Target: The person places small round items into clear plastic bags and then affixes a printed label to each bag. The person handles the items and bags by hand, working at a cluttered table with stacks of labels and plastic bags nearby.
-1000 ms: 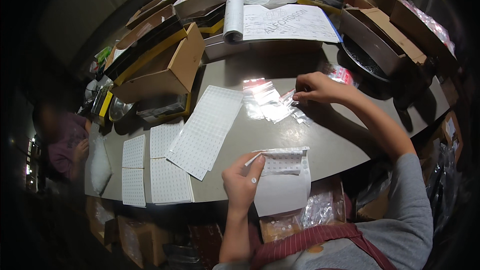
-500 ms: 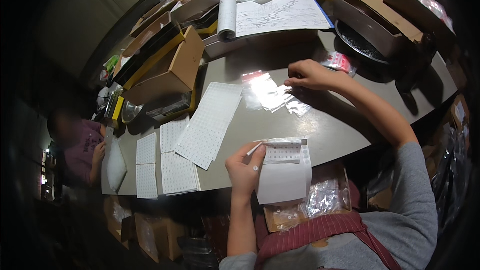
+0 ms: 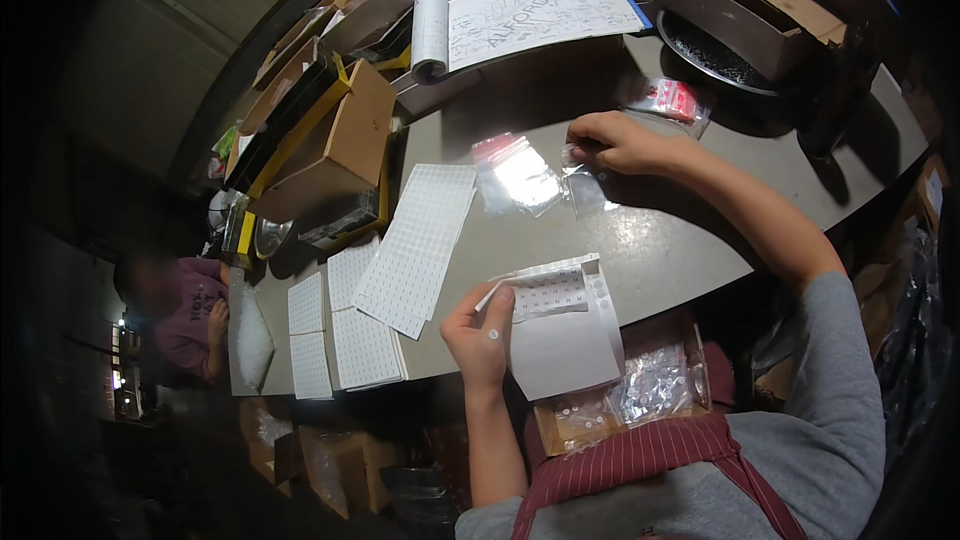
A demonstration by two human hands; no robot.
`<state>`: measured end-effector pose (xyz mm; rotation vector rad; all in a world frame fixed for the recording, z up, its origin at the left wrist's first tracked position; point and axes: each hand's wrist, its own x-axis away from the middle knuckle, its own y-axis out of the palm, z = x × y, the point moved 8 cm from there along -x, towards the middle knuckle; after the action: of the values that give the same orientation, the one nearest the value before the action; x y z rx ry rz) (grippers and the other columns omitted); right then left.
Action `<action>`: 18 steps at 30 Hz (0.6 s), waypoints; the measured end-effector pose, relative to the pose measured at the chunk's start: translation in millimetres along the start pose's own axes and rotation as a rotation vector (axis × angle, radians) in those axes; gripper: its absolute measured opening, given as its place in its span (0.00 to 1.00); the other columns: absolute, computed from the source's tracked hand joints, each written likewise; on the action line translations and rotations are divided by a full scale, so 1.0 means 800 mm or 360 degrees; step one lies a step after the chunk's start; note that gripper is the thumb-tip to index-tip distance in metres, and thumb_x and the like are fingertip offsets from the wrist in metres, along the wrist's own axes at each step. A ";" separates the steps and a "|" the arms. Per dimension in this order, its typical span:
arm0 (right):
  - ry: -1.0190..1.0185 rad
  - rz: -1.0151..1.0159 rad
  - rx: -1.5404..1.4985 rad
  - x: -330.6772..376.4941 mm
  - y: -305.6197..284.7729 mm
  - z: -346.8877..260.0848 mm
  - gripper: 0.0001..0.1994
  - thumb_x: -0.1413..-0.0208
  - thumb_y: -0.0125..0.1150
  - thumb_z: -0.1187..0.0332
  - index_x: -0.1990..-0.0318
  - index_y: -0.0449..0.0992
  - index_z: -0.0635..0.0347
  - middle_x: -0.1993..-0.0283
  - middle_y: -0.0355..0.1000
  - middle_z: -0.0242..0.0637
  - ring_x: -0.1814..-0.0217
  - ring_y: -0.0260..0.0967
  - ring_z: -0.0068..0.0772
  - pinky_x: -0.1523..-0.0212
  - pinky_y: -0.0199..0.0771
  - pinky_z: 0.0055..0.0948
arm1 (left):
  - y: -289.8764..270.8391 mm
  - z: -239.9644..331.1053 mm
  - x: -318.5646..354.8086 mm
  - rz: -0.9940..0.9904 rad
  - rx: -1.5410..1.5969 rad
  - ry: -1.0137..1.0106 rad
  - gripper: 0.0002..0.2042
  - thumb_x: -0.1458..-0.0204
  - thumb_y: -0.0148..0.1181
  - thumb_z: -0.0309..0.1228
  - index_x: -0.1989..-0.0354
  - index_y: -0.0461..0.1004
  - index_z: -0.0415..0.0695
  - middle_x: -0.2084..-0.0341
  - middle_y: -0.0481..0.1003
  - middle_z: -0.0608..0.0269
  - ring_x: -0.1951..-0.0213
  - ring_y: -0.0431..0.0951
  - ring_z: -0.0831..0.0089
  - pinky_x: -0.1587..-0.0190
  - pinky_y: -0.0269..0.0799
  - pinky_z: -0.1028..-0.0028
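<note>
1. A clear bag [image 3: 588, 188] has been drawn away from the pile of bags [image 3: 512, 175], which it overlapped a moment ago; it is thereby singled out for handling, though whether one layer or several has been taken cannot be told.
2. By the right hand [image 3: 618, 145], curled nearly closed, the bag is pinched at its far edge, just above the grey table [image 3: 490, 245].
3. By the left hand [image 3: 477, 332], a folded label sheet [image 3: 548, 292] is kept clamped under the thumb, its plain part hanging toward the lap.
4. A round white sticker [image 3: 493, 334] is carried at the thumb's base, not between fingertips.
</note>
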<state>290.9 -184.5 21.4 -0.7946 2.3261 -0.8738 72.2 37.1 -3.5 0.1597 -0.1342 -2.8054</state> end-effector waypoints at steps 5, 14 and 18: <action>-0.0202 -0.0219 -0.0117 0.006 0.003 -0.032 0.22 0.48 0.52 0.83 0.45 0.77 0.63 0.49 0.72 0.47 0.45 0.72 0.48 0.44 0.72 0.39 | -0.003 0.002 0.001 0.0028 -0.0051 -0.0027 0.09 0.42 0.66 0.22 0.56 0.82 0.29 0.65 0.81 0.62 0.64 0.78 0.78 0.58 0.72 0.79; 0.0187 -0.0312 -0.0564 0.015 -0.008 -0.025 0.38 0.56 0.44 0.85 0.31 0.67 0.59 0.35 0.64 0.54 0.36 0.69 0.52 0.37 0.70 0.39 | -0.003 0.001 -0.003 0.0099 -0.0028 0.0015 0.10 0.42 0.65 0.23 0.56 0.82 0.29 0.67 0.81 0.63 0.65 0.77 0.80 0.60 0.72 0.80; 0.0183 -0.0141 -0.0179 0.013 -0.030 -0.005 0.34 0.53 0.49 0.83 0.32 0.69 0.61 0.34 0.63 0.56 0.37 0.69 0.54 0.37 0.71 0.41 | -0.002 0.007 -0.002 0.0093 -0.0041 0.0035 0.11 0.42 0.66 0.24 0.56 0.82 0.29 0.68 0.80 0.64 0.66 0.76 0.80 0.61 0.71 0.80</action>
<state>289.2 -204.8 37.9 -0.9223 2.4752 -0.8528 72.6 39.5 2.2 0.1772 -0.0956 -2.7451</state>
